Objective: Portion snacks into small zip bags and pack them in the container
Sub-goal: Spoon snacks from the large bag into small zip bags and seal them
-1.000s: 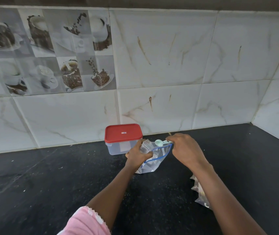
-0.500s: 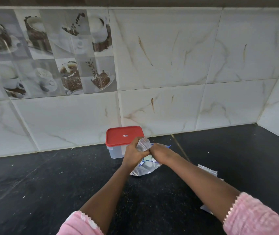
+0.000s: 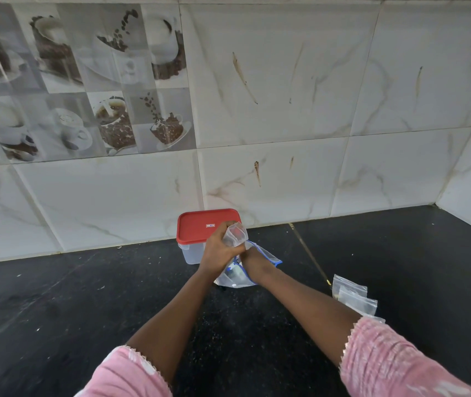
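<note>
Black counter [image 3: 85, 296]: the left hand [image 3: 217, 251] grips a small bag [image 3: 235, 234]; the right hand [image 3: 250, 255] sits buried in the big bag [image 3: 269, 257], grip hidden. Box [image 3: 199, 224] at twelve o'clock.

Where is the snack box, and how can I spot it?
Look at the black counter where it meets the white tiled wall. The container stands there, just behind the left hand. It is the only box, clear with a red lid, while its neighbours are floppy plastic bags.

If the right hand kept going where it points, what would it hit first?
Probably the inside of the blue-edged bag it reaches into; the left hand, gripping a small bag, is beside it.
</note>
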A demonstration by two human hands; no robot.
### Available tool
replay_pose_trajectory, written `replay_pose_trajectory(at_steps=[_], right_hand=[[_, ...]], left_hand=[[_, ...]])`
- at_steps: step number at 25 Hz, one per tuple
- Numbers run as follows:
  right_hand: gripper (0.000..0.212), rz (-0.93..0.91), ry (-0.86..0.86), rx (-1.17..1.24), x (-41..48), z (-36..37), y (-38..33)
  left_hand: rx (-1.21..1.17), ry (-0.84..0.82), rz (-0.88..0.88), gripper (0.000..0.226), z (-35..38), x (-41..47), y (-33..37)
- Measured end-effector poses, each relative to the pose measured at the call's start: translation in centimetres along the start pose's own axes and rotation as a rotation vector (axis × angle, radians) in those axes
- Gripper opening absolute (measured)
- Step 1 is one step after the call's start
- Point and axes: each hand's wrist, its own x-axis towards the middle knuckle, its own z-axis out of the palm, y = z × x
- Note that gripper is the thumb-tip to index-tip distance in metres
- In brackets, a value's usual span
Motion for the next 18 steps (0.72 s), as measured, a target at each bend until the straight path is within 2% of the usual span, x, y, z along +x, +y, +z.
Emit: replay_pose_trajectory(at_steps=[2, 6, 11, 14, 18], right_hand=[[0.034, -0.014, 0.007, 0.008, 0.3, -0.1, -0.2], [0.035, -0.038, -0.038, -0.176, 1.2, 0.6, 0.2], [0.034, 0.055, -0.003, 0.172, 1.1, 0.6, -0.4], [0.032, 0.065, -0.003, 0.209, 1.8, 0.9, -0.1], [0.021, 0.044, -0.015, 0.109, 2.6, 1.5, 0.1]], left_hand=[[-0.023, 0.015, -0.005, 0.039, -0.1, 0.2, 0.0], [-0.026, -0.005, 0.0, 0.039, 0.1, 0.2, 0.3], [-0.027, -0.032, -0.029, 0.042, -0.2, 0.3, -0.2], [-0.011, -0.044, -0.044, 0.045, -0.3, 0.5, -0.2], [-0.004, -0.029, -0.059, 0.046, -0.3, 0.7, -0.1]])
